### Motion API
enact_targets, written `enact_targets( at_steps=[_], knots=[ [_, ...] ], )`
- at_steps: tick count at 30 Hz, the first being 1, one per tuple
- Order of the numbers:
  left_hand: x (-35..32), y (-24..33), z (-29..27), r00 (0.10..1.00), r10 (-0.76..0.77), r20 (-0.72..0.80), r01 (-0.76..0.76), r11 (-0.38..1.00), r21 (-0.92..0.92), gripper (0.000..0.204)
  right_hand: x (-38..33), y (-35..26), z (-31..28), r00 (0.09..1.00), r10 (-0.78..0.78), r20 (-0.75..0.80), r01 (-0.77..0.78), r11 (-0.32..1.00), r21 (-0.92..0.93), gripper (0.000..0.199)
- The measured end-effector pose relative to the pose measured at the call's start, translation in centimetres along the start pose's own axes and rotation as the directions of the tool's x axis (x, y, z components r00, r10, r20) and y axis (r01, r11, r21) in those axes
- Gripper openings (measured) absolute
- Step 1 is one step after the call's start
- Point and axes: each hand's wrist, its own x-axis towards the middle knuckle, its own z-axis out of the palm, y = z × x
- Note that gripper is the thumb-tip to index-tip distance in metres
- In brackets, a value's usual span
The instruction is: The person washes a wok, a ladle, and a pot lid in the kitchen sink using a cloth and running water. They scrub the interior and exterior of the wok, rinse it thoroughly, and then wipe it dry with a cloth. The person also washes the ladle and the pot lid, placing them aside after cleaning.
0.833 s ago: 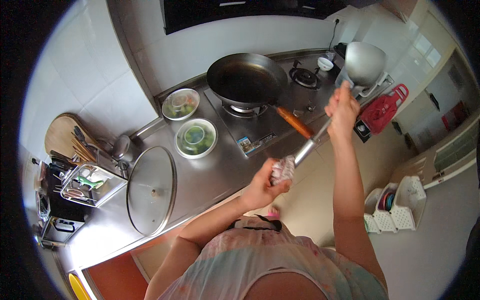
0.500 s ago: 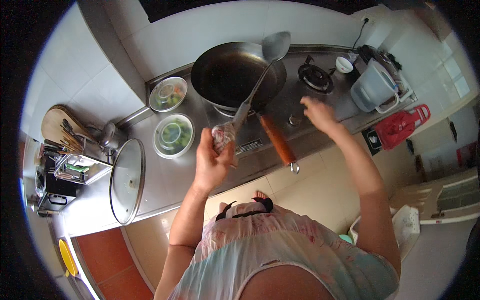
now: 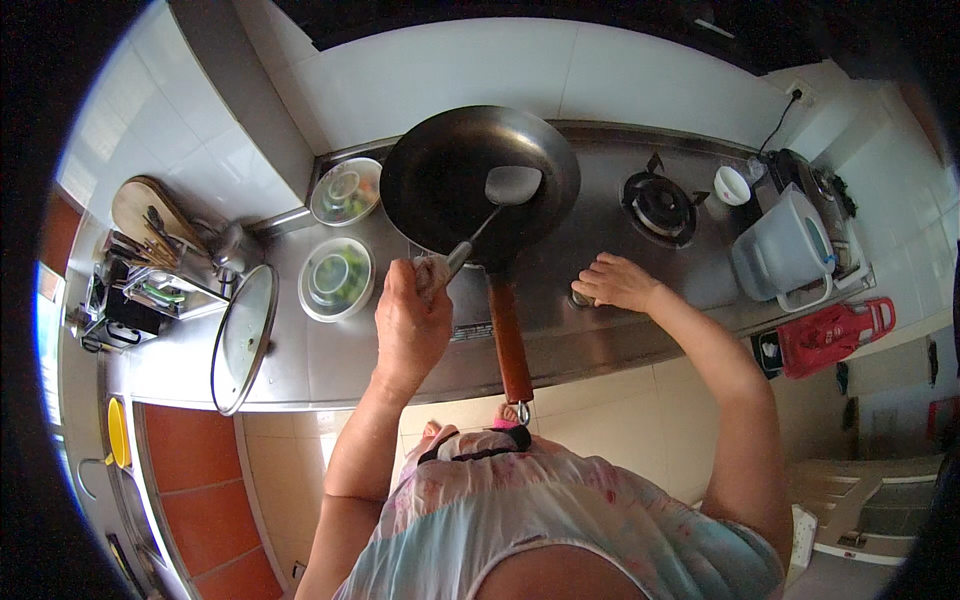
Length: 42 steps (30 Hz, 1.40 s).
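My left hand is wrapped round the cloth-covered handle of a metal wok spatula. Its broad head hangs over the inside of a dark wok; whether it touches the bottom I cannot tell. The wok sits on the left burner, and its wooden handle points toward me. At the front of the stove, my right hand has its fingers closed on a round stove knob, which they partly cover.
Left of the wok stand two lidded bowls of vegetables, a rear bowl and a nearer bowl. A glass lid leans near a utensil rack. To the right are a bare burner, a white bowl and a plastic container.
My left hand has tipped the spatula down, so its head now hangs over the wok's inside. My right hand has come down and left onto the stove knob. The view has shifted slightly.
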Motion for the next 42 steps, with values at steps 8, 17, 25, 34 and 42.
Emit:
enact_targets(
  at_steps=[8, 17, 25, 34, 42],
  knots=[
    [-0.8, 1.3, 2.1, 0.996, -0.032, -0.082, 0.044, 0.986, 0.159, 0.025, 2.0, -2.3, 1.5, 0.934, 0.357, 0.030, -0.357, 0.920, 0.164, 0.048],
    [-3.7, 1.5, -1.6, 0.995, -0.049, -0.088, 0.064, 0.983, 0.172, 0.024, 4.1, -7.5, -0.7, 0.520, 0.726, 0.451, -0.854, 0.451, 0.259, 0.060],
    [-15.0, 0.2, -15.6, 0.996, -0.030, -0.080, 0.013, 0.979, -0.204, 0.024, 4.7, -23.6, -8.1, 0.668, 0.528, 0.525, -0.680, 0.719, 0.142, 0.052],
    [-39.6, -10.6, -33.5, 0.948, -0.297, -0.117, 0.304, 0.952, 0.042, 0.007, 27.5, -47.9, -11.5, 0.940, 0.152, 0.306, -0.307, -0.013, 0.951, 0.037],
    [-63.0, -16.2, -50.2, 0.342, -0.915, -0.213, 0.292, 0.319, -0.902, 0.020, 50.8, -58.2, -13.2, 0.814, 0.150, 0.561, -0.078, -0.929, 0.361, 0.064]
  ],
)
